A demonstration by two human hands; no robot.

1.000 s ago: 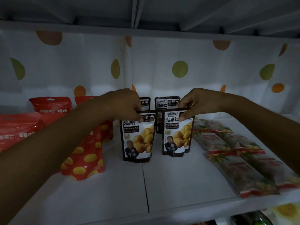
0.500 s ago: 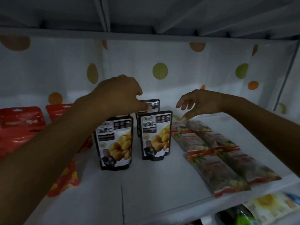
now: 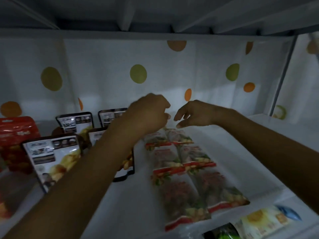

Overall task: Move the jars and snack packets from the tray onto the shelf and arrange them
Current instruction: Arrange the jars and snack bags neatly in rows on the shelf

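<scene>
so the black chestnut pouches point(image 3: 51, 159) are standing upright on the shelf point(image 3: 131, 204), flat red-striped packets point(image 3: 183, 171) are lying just beside them. I'm hovering both hands over the packets' far end, left hand point(image 3: 148, 114) curling on nothing, right hand point(image 3: 193, 112) hanging relaxed, fingers apart

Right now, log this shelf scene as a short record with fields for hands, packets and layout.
left hand: fingers curled, nothing seen in it, above the shelf; blurred
right hand: fingers relaxed, empty, close to the left hand but apart
black pouches: four upright in two rows, one partly hidden by the left arm
flat packets: lying in two columns, right of the black pouches
red pouches: far left
shelf: white
</scene>
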